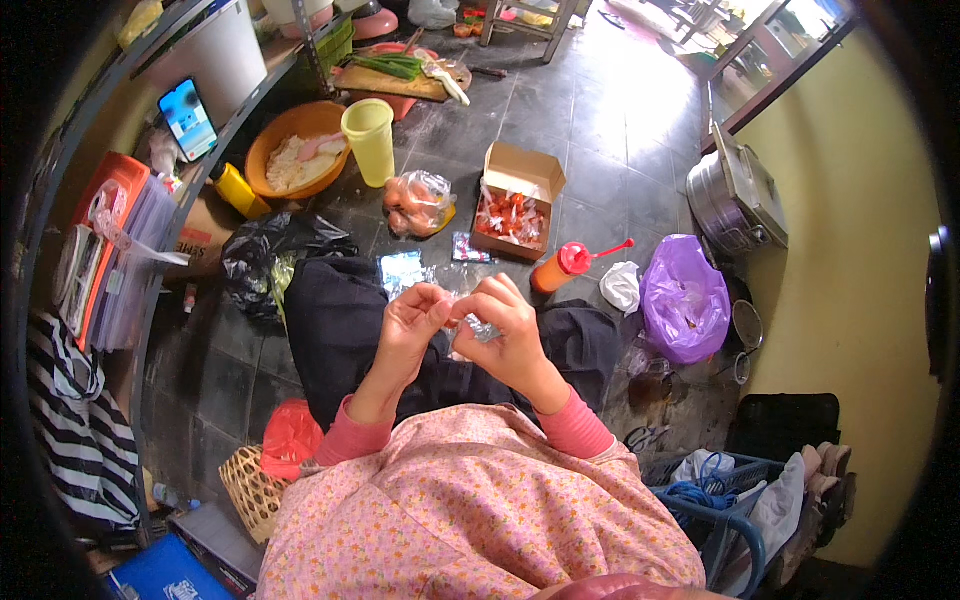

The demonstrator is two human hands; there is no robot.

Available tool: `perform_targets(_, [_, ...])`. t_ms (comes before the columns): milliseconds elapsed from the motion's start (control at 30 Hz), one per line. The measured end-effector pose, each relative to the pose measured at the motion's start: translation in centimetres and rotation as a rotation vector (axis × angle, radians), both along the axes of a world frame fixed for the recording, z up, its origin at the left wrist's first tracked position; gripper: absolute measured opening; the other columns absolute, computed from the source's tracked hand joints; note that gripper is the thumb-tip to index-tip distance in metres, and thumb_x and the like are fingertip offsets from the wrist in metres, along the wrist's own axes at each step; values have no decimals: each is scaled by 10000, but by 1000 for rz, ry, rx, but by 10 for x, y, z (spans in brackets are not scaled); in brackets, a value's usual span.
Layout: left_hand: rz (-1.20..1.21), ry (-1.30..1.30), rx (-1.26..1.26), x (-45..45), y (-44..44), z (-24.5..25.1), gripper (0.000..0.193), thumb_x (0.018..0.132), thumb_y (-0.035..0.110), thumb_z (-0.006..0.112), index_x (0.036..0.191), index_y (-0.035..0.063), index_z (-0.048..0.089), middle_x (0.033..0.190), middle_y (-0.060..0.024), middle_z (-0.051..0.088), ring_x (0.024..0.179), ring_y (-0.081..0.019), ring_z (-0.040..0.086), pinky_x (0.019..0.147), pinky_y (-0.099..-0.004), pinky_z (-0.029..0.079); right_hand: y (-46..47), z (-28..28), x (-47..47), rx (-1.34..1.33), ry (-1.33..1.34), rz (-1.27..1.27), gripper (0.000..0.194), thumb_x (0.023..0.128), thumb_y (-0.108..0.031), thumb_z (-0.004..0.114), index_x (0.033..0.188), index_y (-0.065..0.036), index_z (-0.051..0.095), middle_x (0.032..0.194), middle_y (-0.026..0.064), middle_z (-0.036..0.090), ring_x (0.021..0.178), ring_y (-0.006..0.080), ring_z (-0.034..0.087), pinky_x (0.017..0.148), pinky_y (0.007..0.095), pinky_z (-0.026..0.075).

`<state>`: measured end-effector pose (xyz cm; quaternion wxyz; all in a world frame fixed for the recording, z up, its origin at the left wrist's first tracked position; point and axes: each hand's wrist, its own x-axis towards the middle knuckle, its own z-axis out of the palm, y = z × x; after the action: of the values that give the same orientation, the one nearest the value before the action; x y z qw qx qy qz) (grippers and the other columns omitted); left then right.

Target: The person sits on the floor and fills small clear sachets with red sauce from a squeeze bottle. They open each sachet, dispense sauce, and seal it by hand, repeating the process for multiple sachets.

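My left hand [411, 324] and my right hand [510, 330] meet over my lap, fingertips pinched together at the top of a small clear plastic bag [481, 328]. What the bag holds is mostly hidden behind my fingers. Just beyond my hands, clear plastic packaging [457, 277] lies on the floor beside a blue-and-white printed packet [401, 271]. Farther out stands an open cardboard box [513, 238] with several small bags of orange-red sauce [511, 214] inside. A squeeze bottle [553, 274] of orange sauce with a red lid is right of the box.
Left of the box are a bag of eggs [418, 204], a yellow-green plastic cup [369, 142] and an orange basin [259, 161] of white food. A purple plastic bag [684, 300] and a metal pot [731, 199] stand right. Metal shelving [247, 112] edges the left side.
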<state>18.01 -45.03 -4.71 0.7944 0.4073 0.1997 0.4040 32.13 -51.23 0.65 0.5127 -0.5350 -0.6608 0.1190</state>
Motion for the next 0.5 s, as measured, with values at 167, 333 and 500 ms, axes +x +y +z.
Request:
perform_targets(167, [111, 135, 315, -4, -2, 0, 144, 919, 144, 633, 977, 14, 657, 939, -85, 679, 864, -125, 624, 792, -252, 496, -3, 1, -2, -15, 21, -30, 166, 634, 9, 650, 782, -57, 618, 694, 59, 507, 656, 230, 478, 592, 331, 402])
perform_targets(333, [222, 221, 612, -5, 1, 8, 126, 830, 9, 683, 955, 20, 674, 988, -95, 677, 911, -174, 637, 810, -299, 495, -3, 1, -2, 4, 8, -63, 162, 660, 14, 665, 807, -53, 648, 680, 37, 506, 632, 179, 463, 554, 291, 383])
perform_targets(500, [264, 354, 747, -8, 4, 16, 120, 810, -30, 674, 917, 21, 660, 967, -101, 674, 933, -191, 636, 841, -310, 492, -5, 2, -6, 29, -151, -136, 184, 691, -26, 692, 856, -83, 633, 738, 60, 539, 694, 269, 497, 634, 369, 404])
